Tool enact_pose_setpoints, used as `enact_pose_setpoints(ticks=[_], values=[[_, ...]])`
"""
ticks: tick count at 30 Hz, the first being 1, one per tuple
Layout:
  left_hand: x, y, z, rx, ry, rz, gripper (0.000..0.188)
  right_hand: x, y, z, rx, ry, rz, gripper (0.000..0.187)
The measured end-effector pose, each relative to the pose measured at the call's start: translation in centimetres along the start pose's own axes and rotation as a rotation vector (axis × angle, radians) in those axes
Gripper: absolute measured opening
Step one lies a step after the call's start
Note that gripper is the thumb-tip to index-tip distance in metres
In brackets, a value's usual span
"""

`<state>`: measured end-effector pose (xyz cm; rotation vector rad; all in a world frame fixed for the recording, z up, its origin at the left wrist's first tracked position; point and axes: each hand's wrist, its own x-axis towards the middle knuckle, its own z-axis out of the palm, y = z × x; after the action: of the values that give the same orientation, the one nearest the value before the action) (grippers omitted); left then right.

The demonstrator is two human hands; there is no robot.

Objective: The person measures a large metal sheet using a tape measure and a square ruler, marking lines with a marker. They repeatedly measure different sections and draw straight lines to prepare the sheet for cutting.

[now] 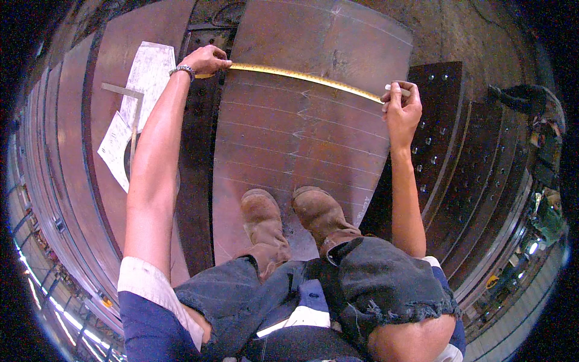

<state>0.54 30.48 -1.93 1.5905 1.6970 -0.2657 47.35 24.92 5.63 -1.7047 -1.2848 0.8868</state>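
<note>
As you crouch over the work, your torn dark jeans (398, 274) lie nearest, one knee bare. Just beyond them, your two brown boots (264, 212) stand on a broad rust-brown metal plate (256, 154). Pale lines cross its surface one after another, with zigzag marks down the middle.

To your left, a smaller white sheet (113, 145) with a curved edge lies on a neighbouring plate (117, 51), partly behind your forearm. Farther out, a metal square (140, 108) overlaps a larger white sheet (148, 69).

Beyond your boots, the yellow tape measure (301, 75) stretches between your hands across the broad plate. Your left hand (208, 60), with a dark bracelet (183, 72) at the wrist, pinches the tape between thumb and finger at the plate's left edge. Your right hand (403, 111), at the right edge, pinches a short white stick (398, 90); the tape reaches its fingertips, but you cannot tell whether they grip it too.

Right of that hand lies a dark plate (451, 90) with round holes. Farthest out, stained floor (464, 30) shows at the upper right.
</note>
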Motion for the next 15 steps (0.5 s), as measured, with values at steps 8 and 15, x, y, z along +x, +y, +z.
enact_pose_setpoints(ticks=[8, 15], values=[[-0.7, 0.3, 0.2, 0.014, 0.068, -0.023, 0.049, 0.0, 0.0, -0.4, -0.004, 0.022, 0.003, 0.014], [-1.2, 1.6, -0.2, 0.047, 0.042, -0.043, 0.045, -0.1, -0.3, -1.2, 0.035, 0.008, 0.016, 0.014]])
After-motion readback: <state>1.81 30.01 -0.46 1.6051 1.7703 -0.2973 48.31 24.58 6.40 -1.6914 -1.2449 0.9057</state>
